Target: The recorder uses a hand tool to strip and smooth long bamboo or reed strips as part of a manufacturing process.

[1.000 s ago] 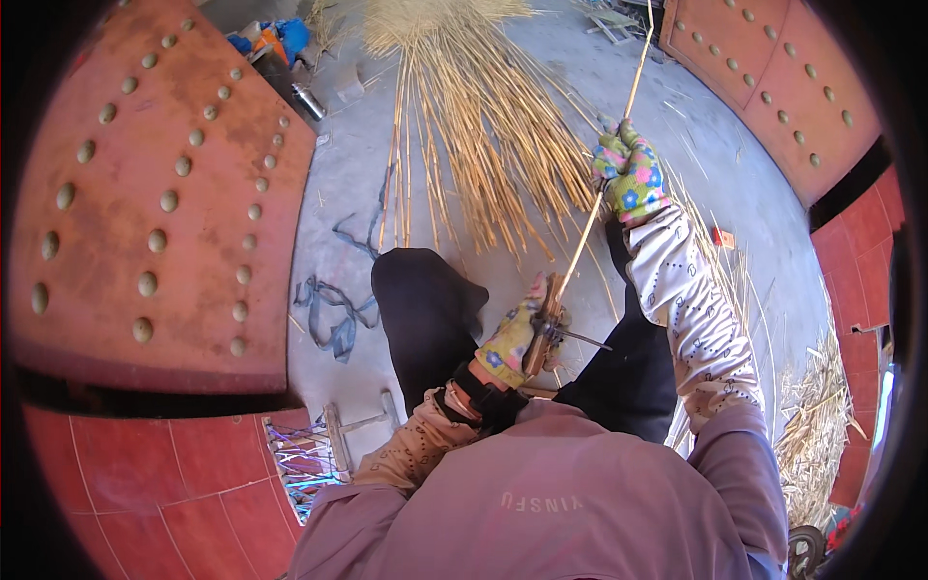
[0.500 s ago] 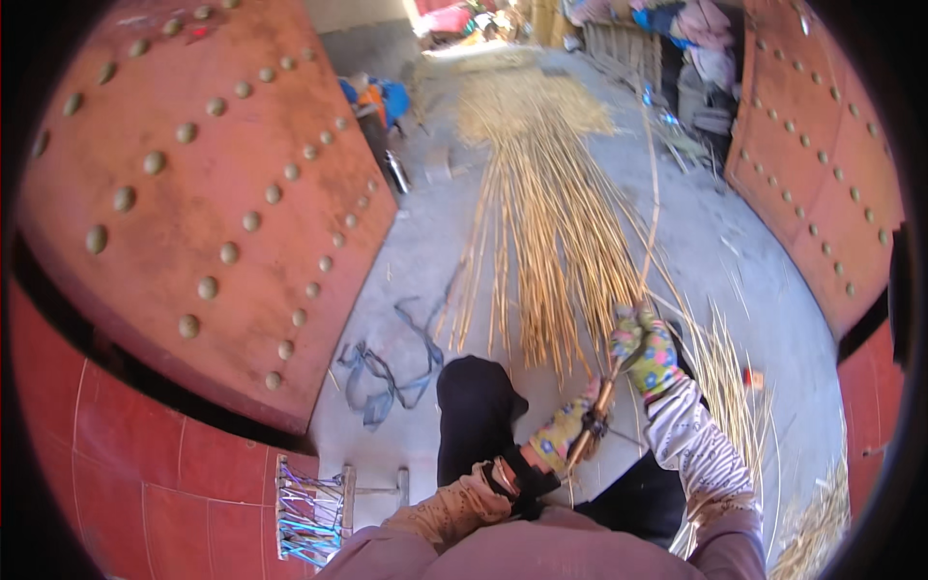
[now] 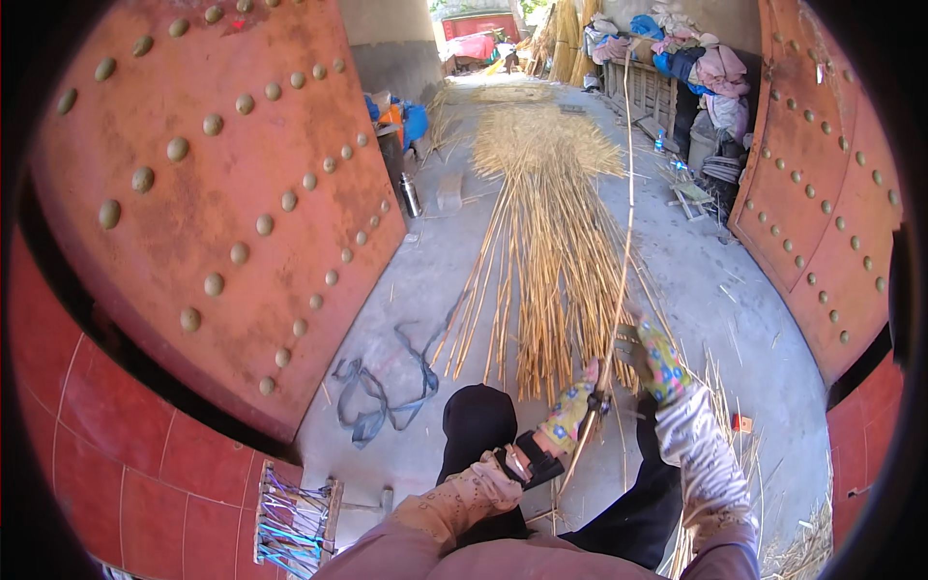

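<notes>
My left hand [image 3: 572, 410], in a flowered glove, is closed around the lower part of a long pale reed stalk [image 3: 628, 179]. A small dark fitting [image 3: 598, 399] sits around or against the stalk beside this hand; its kind is unclear. The stalk slants up and away over the floor. My right hand [image 3: 659, 362], in a similar glove, is just right of the stalk with its fingers apart, pointing toward it. Beyond both hands a fanned bundle of reed stalks [image 3: 553, 280] lies on the floor, cut ends toward me.
Loose strips [image 3: 720, 396] lie by my right arm, near a small orange box [image 3: 741, 423]. A grey strap [image 3: 387, 406] lies left of my knee, and a strung wooden stool [image 3: 298, 517] stands at lower left. Studded red doors [image 3: 222, 193] flank the passage.
My right hand has loosened from the stalk and is now beside it with fingers apart. The stalk stands more upright in view. My view has tilted up, showing more of the far passage.
</notes>
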The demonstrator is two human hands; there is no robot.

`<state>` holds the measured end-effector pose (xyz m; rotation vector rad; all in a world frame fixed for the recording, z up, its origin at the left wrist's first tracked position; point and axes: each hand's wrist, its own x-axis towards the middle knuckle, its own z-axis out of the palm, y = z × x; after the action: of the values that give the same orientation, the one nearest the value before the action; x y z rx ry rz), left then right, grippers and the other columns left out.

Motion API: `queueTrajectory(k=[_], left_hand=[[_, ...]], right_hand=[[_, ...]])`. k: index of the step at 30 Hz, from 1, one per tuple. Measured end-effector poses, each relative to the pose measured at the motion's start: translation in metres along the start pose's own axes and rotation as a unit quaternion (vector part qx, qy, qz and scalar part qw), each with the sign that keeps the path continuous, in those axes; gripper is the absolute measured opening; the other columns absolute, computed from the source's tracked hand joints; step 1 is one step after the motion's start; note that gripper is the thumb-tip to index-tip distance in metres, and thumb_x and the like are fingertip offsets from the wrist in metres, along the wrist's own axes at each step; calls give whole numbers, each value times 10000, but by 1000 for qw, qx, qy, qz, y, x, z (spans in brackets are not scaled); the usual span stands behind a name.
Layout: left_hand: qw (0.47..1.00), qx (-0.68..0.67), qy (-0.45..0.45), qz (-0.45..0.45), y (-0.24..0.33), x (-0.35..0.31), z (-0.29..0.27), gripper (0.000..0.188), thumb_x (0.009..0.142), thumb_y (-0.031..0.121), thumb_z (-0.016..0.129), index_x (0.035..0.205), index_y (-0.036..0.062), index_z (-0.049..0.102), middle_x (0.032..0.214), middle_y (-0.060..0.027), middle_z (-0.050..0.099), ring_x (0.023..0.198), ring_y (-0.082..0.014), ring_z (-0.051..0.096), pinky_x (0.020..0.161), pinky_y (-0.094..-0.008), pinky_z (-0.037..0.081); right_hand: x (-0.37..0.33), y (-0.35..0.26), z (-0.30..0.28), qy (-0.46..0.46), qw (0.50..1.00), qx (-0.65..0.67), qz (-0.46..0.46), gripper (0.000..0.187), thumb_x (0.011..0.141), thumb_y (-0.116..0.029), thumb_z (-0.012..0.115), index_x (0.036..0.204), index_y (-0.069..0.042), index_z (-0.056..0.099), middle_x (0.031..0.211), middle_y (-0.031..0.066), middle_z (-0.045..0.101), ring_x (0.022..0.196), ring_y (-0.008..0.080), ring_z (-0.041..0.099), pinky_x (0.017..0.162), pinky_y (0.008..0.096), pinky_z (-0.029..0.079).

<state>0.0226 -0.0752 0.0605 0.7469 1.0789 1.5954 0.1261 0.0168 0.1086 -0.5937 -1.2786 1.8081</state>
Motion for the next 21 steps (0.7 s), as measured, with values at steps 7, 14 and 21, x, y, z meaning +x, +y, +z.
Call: queueTrajectory(k=[7,14,21], left_hand=[[952,-245,-48,-178,-5,35,32,281,784,408,528,704,139,520,531,28,461,425,-85,427,378,-214,339],[976,-161,104,-102,-31,33,64,314,789,435,513,705,133,523,540,30,454,439,-89,434,382,-236,355],[914,-397,-30,-75,2,80,6,416,745,530,511,664,122,517,525,32,452,417,-93,416,366,-211,308]], right_hand=[[-116,52,5,100,957,115,246,351,832,-372,456,910,-42,544,716,86,570,625,204,574,569,344,474],[-140,45,-7,187,966,-72,166,234,840,-250,467,737,-48,524,530,22,467,336,89,365,317,220,283],[-315,61,-130,6,989,9,145,169,773,-128,528,839,27,509,783,163,567,409,92,439,327,198,326]])
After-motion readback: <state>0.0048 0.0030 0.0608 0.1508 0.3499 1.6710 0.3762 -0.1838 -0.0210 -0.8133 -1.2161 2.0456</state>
